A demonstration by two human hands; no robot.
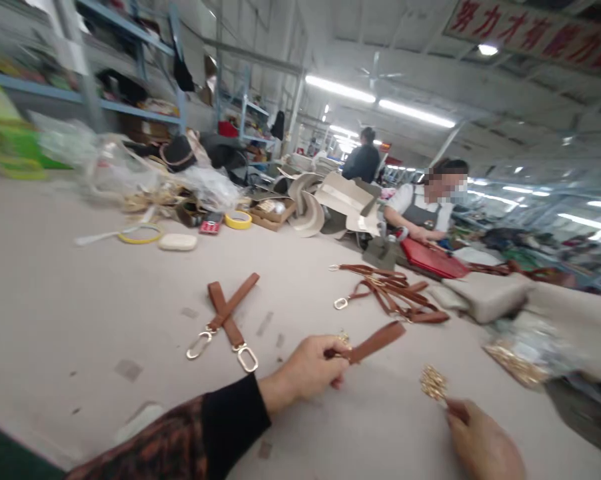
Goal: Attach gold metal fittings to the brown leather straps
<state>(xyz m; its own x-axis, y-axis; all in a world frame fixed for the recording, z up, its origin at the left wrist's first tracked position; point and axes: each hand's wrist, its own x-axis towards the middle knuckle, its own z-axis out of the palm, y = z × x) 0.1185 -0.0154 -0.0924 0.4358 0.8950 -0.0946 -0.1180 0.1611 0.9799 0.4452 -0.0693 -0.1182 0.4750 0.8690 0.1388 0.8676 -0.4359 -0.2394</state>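
On the beige tabletop (100, 293), a thin yellow ring (139, 240) is placed at the far left, with a white, rounded, oblong block (178, 243) just beside it. Nearer the front, two flat brown leather straps (224, 312) are laid crossed, each fitted at its near end with a gold-coloured metal oval clasp (240, 357). A yellow roll of tape (238, 224) is positioned behind them. To the right of the crossed pair, a folded brown leather strap (378, 342) is clamped between the thumb and fingers of the left hand (308, 370); its looped end is pointed to the right, and a small gold-coloured metal part (343, 337) is visible behind the fingertips. Beyond this strap, a loose heap of brown leather straps (398, 293) is spread, with clasps directed to the left. Farther right, a small pile of gold-coloured metal pieces (433, 382) is located just ahead of the fingertips of the right hand (485, 440); owing to blur, whether these fingers are closed on anything cannot be determined. Behind the heap, a flat red article (433, 259) is handled by a co-worker (420, 210). At the far right, gold-coloured pieces are contained in a clear plastic bag (523, 353).
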